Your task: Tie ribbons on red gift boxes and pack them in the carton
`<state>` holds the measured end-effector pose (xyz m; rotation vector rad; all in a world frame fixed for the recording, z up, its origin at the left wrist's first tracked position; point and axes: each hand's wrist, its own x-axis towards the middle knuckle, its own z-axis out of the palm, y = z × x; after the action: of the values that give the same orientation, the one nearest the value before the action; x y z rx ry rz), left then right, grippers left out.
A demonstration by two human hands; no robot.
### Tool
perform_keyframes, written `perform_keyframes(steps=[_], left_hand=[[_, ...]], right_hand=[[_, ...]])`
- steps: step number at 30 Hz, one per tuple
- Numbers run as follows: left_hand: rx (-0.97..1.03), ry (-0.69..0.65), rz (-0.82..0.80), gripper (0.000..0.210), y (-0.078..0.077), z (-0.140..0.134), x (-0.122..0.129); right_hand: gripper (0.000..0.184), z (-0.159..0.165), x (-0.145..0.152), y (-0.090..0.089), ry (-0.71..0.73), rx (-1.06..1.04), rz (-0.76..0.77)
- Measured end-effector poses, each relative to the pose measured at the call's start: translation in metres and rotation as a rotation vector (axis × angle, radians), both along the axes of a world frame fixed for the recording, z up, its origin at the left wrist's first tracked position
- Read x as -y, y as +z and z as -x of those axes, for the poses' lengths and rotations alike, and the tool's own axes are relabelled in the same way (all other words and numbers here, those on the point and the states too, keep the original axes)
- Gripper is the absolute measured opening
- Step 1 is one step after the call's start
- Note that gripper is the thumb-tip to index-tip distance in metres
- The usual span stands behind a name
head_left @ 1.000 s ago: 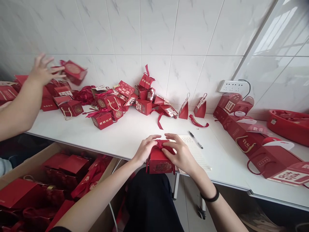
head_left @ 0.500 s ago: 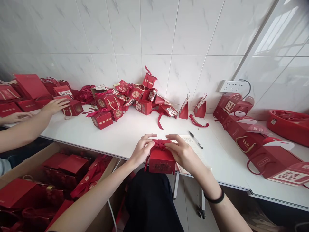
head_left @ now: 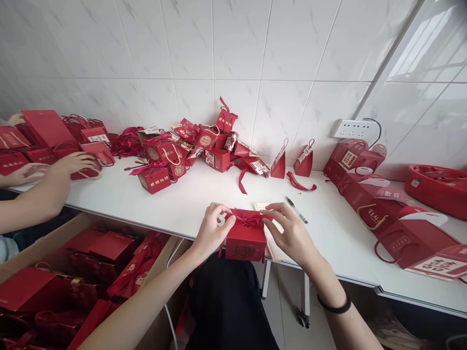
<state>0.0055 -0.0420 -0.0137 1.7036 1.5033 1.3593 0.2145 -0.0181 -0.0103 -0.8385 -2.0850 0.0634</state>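
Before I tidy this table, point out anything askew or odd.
Heaped red boxes near the wall look jumbled, several tipped askew, unlike the upright triangular boxes. A stray-looking ribbon lies beside those.

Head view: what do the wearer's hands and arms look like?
The left hand and right hand are ungloved; no sleeve shows on the left forearm or right forearm. A black band circles the right one; none shows on the left.

The view's edges crop the red basin (head_left: 436, 198) at three o'clock and the carton (head_left: 63, 235) at eight; the right hand (head_left: 294, 240) partly hides the notebook (head_left: 276, 251) at five.
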Motion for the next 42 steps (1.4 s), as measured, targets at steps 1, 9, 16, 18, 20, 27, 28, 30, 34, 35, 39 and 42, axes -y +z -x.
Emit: perform_keyframes(steps=[1,9,16,18,20,27,28,30,34,35,39,42], left_hand=[[0.002,-0.01,0.011,0.014,0.002,-0.001,0.0],[0.054,-0.055,0.164,0.029,0.007,-0.006,0.004],[0.107,-0.086,0.226,0.033,0.006,-0.005,0.001],[0.093,-0.082,0.236,0.034,0.005,-0.005,0.0],[0.078,-0.071,0.237,0.035,0.004,-0.006,0.0],[0.076,-0.051,0.229,0.035,0.005,-0.011,0.001],[0.082,-0.054,0.229,0.035,0.005,-0.011,0.002],[0.095,-0.068,0.229,0.035,0.006,-0.012,0.002],[0.131,-0.122,0.25,0.034,0.006,-0.009,0.003],[0.14,-0.135,0.265,0.035,0.006,-0.008,0.002],[0.178,-0.185,0.306,0.036,0.001,-0.002,-0.002],[0.238,-0.243,0.319,0.037,-0.002,0.001,-0.007]], right_hand=[[0.025,0.002,0.002,0.001,-0.049,-0.042,0.061],[0.052,0.024,0.016,0.01,-0.176,-0.036,0.592],[0.03,0.032,0.013,0.012,-0.148,-0.088,0.672],[0.028,0.029,0.012,0.012,-0.105,-0.115,0.682],[0.036,0.026,0.012,0.012,-0.097,-0.122,0.69],[0.057,0.029,0.014,0.015,-0.192,-0.067,0.76],[0.054,0.031,0.013,0.015,-0.208,-0.083,0.756],[0.046,0.032,0.011,0.015,-0.215,-0.124,0.758],[0.038,0.028,0.007,0.013,-0.107,-0.245,0.87],[0.039,0.026,0.006,0.013,-0.063,-0.272,0.909],[0.042,0.019,0.004,0.007,0.122,-0.415,1.024],[0.044,0.017,0.003,0.003,0.182,-0.526,1.078]])
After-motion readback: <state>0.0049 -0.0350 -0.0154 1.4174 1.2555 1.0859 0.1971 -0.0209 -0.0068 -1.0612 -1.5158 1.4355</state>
